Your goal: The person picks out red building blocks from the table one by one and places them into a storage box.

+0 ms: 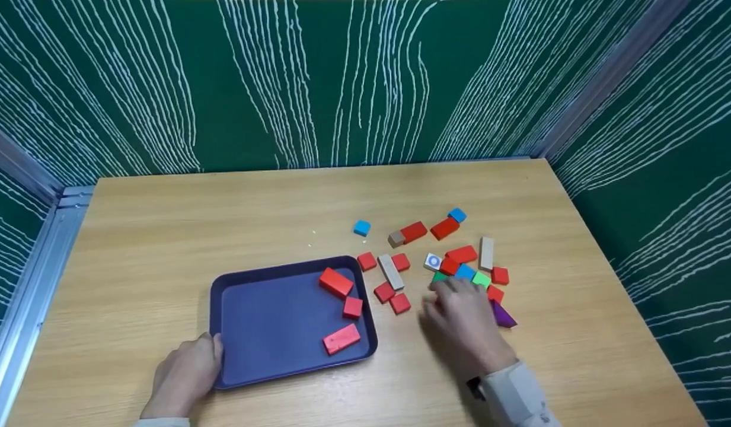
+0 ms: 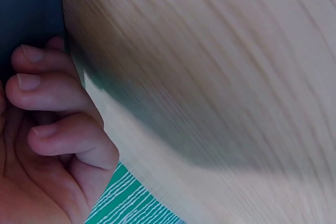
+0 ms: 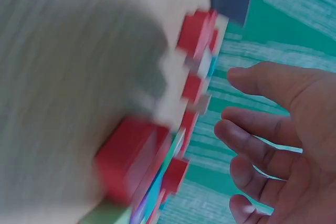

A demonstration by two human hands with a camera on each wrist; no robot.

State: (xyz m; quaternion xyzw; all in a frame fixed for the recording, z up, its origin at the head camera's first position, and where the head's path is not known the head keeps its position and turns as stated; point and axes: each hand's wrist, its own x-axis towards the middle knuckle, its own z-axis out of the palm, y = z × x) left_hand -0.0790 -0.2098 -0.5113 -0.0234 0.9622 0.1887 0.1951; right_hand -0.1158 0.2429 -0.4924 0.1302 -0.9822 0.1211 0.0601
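Note:
My left hand point(image 1: 188, 369) grips the left rim of a dark blue tray point(image 1: 270, 332), thumb over the edge. In the left wrist view its curled fingers point(image 2: 55, 93) reach under the tray side. Three red wooden blocks point(image 1: 335, 283) lie along the tray's right part. My right hand point(image 1: 467, 320) hovers at the near side of a block cluster, covering some of it. In the right wrist view that hand's fingers are spread and loosely bent, with nothing between them. Closest to it are a green block point(image 1: 481, 279), a blue block point(image 1: 465, 272) and a purple triangular block point(image 1: 503, 315).
Several red blocks and a pale plank-shaped block point(image 1: 391, 272) lie just right of the tray. Farther back are a lone blue cube point(image 1: 361, 228) and a red block point(image 1: 414, 232). Green walls point(image 1: 318, 83) with white lines enclose the wooden table point(image 1: 163, 231).

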